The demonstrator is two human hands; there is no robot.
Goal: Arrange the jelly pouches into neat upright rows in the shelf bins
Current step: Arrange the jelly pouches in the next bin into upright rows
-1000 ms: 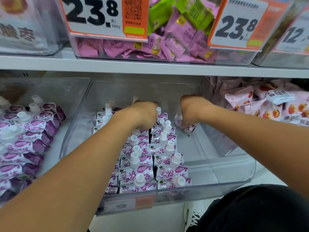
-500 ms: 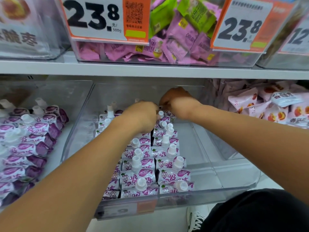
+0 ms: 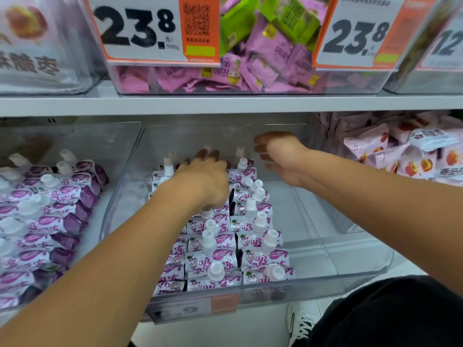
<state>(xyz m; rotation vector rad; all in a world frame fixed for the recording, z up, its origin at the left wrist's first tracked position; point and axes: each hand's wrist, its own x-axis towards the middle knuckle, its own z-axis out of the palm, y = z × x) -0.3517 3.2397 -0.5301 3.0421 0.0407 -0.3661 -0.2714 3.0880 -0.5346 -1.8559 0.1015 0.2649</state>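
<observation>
Shelf [image 3: 225, 105] carried clear bin [image 3: 325, 279], centre. Pouches [image 3: 225, 246] stood in upright rows along bin's left half, white caps up; right half bare. More purple pouches [image 3: 45, 221] lay in bin just left. Left hand [image 3: 205, 179] rested on rear pouches, fingers [image 3: 200, 155] extended, grasping nothing visible. Right hand [image 3: 283, 156] hovered near bin's back, fingers loosely spread, released, empty.

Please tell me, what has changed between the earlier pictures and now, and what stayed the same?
The right hand let go of the pouch it brought to the back of the rows and drew away to the right, open and empty. The left hand stays on the back pouches. The front rows and the clear bin did not shift.
</observation>
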